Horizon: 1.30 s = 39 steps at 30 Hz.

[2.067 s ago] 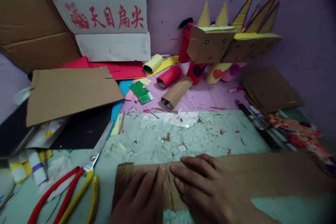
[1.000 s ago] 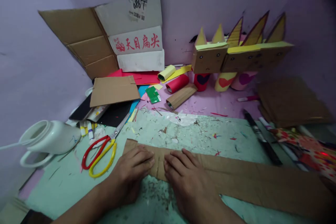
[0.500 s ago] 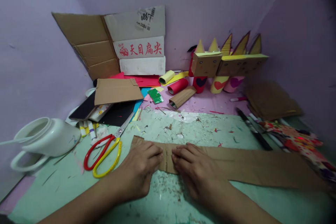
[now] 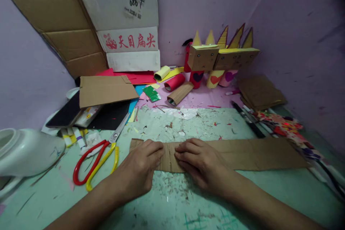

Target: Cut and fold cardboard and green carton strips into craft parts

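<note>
A long brown cardboard strip (image 4: 253,153) lies across the green table, with creases near its left part. My left hand (image 4: 142,161) is closed on the strip near its left end, fingers bent and pressed together. Just right of the creases, my right hand (image 4: 201,163) grips the same strip with curled fingers. A narrow creased stretch of cardboard shows between the two hands. My thumbs are mostly hidden. Scissors (image 4: 104,158) with one red and one yellow handle lie beyond my left forearm, their blades pointing away.
A white jug (image 4: 32,154) lies at the left. Behind it are a cardboard piece (image 4: 107,91) and a phone-like dark slab (image 4: 64,111). Cardboard-headed figures (image 4: 203,59) stand at the back, near paper-covered tubes (image 4: 180,93). Pens (image 4: 249,120) and a floral pouch (image 4: 283,125) lie right.
The camera view has shifted, so the background things sit further left in the picture. Both hands keep their places on the cardboard strip.
</note>
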{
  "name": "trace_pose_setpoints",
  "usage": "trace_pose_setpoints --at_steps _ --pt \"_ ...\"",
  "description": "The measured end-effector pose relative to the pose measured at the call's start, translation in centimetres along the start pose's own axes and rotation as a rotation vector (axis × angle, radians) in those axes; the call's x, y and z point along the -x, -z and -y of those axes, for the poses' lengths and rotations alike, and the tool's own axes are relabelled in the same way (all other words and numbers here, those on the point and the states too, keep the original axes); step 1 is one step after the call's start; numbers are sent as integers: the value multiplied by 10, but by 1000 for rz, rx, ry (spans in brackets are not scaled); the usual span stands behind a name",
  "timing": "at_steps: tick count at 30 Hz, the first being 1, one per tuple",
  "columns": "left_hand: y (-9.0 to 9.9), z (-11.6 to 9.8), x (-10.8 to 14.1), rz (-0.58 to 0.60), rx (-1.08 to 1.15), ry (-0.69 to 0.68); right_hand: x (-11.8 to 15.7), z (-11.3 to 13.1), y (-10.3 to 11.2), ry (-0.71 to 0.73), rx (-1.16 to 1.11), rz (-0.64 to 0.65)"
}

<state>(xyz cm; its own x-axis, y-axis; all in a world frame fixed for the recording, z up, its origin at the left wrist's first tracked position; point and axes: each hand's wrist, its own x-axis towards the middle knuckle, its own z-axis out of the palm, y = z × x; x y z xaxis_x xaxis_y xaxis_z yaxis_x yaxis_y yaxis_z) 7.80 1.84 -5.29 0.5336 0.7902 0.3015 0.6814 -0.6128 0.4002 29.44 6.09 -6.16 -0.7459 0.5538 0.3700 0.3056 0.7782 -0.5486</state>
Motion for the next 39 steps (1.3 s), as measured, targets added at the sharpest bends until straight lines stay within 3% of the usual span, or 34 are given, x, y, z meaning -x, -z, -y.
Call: trace_pose_setpoints --at_steps 9,17,31,39 --pt "-1 3 2 27 -74 55 2 1 1 -20 40 28" --pt "13 0 -2 156 -43 55 1 -2 -1 -19 16 -13" --pt "3 10 1 55 -55 -74 2 -5 -7 -34 -122 -94" --pt "2 12 -2 93 -25 -90 1 -5 -7 -36 -150 -107"
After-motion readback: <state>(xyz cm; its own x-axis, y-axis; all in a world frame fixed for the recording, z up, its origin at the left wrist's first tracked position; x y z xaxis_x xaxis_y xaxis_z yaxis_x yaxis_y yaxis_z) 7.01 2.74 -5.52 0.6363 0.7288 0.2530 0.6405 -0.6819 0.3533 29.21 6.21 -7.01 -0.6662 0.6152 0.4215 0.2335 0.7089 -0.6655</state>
